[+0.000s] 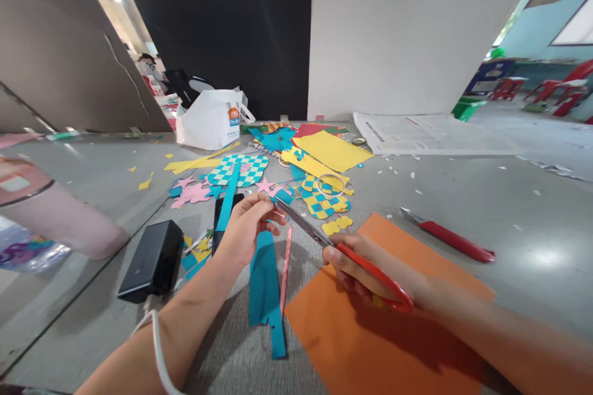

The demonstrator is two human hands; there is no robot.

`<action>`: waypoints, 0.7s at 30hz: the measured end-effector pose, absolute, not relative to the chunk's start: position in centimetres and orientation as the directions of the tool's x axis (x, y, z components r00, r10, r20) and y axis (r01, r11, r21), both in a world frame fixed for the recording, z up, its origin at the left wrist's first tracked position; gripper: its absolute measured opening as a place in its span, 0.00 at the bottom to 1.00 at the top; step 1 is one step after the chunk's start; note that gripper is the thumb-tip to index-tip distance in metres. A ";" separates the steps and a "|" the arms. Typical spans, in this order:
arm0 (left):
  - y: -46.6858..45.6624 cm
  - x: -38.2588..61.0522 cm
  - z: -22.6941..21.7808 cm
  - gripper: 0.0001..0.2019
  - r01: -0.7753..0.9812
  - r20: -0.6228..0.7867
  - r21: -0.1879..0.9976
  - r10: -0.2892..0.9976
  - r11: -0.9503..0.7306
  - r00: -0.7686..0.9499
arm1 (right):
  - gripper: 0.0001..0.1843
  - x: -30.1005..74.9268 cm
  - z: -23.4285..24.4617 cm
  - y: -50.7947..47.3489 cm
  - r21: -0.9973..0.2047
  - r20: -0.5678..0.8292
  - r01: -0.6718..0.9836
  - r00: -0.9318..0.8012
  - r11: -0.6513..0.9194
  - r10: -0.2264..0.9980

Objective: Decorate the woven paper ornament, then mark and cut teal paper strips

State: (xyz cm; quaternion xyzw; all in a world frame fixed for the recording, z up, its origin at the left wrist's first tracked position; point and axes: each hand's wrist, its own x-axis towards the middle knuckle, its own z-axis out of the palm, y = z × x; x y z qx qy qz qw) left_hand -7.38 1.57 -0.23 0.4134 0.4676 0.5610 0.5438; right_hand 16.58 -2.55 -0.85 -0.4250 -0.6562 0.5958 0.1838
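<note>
My right hand (354, 265) grips the scissors (306, 225) by their red handles, blades pointing up and left. Their tips reach the fingertips of my left hand (252, 219), whose thumb and forefinger pinch at a small piece of blue paper (284, 196); its held edge is partly hidden. Beneath my left hand lie blue paper strips (263, 278) and a thin pink strip (286, 271). Another blue strip (228, 197) crosses a black phone (238, 199). Under my right hand lies an orange sheet (333, 333).
A red-handled utility knife (451, 239) lies right. Left are a black power bank (152, 259) with a white cable (160, 345) and a pink bottle (69, 216). Ahead are checkered cutouts (252, 170), yellow sheets (328, 151), a tape ring (330, 184), a white bag (206, 120) and newspaper (426, 136).
</note>
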 end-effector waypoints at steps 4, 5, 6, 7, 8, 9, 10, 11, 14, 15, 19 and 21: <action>1.7 -7.6 -0.2 0.12 -0.216 -0.047 0.976 0.997 0.035 -0.054 | 0.31 16.7 -0.7 -2.5 -0.931 -0.293 0.353 -0.572 -0.093 0.766; 1.7 -7.6 -0.2 0.11 -0.209 -0.047 0.977 0.998 0.036 -0.046 | 0.31 16.7 -0.7 -2.5 -0.930 -0.294 0.358 -0.573 -0.089 0.765; 1.8 -7.7 -0.2 0.11 -0.203 -0.048 0.978 0.998 0.039 -0.039 | 0.31 16.7 -0.7 -2.5 -0.928 -0.293 0.363 -0.574 -0.083 0.764; 1.8 -7.8 -0.3 0.11 -0.198 -0.051 0.979 0.998 0.043 -0.033 | 0.31 16.7 -0.7 -2.5 -0.926 -0.294 0.369 -0.574 -0.078 0.764; 1.9 -7.8 -0.3 0.11 -0.196 -0.056 0.979 0.998 0.050 -0.028 | 0.31 16.7 -0.7 -2.5 -0.924 -0.294 0.374 -0.572 -0.076 0.765; 1.9 -7.9 -0.3 0.11 -0.196 -0.062 0.979 0.998 0.056 -0.025 | 0.32 16.7 -0.6 -2.6 -0.923 -0.297 0.378 -0.570 -0.076 0.767; 1.9 -7.9 -0.3 0.12 -0.197 -0.066 0.979 0.998 0.061 -0.023 | 0.32 16.7 -0.4 -2.6 -0.921 -0.300 0.382 -0.567 -0.077 0.767; 2.0 -7.9 -0.3 0.12 -0.197 -0.069 0.978 0.997 0.064 -0.020 | 0.32 16.7 -0.3 -2.7 -0.920 -0.302 0.384 -0.565 -0.080 0.768; 2.1 -7.9 -0.4 0.12 -0.198 -0.070 0.978 0.998 0.067 -0.008 | 0.35 16.5 0.4 -3.1 -0.923 -0.293 0.376 -0.557 -0.080 0.777; 2.1 -7.9 -0.4 0.11 -0.197 -0.069 0.978 0.998 0.067 -0.004 | 0.36 16.5 0.6 -3.2 -0.926 -0.290 0.370 -0.558 -0.080 0.777; 2.1 -8.0 -0.4 0.11 -0.201 -0.065 0.978 0.998 0.064 0.003 | 0.38 16.4 0.8 -3.4 -0.930 -0.287 0.356 -0.567 -0.085 0.772; 2.1 -8.0 -0.4 0.11 -0.206 -0.068 0.976 0.998 0.067 0.002 | 0.38 16.5 0.6 -3.3 -0.930 -0.287 0.359 -0.569 -0.081 0.771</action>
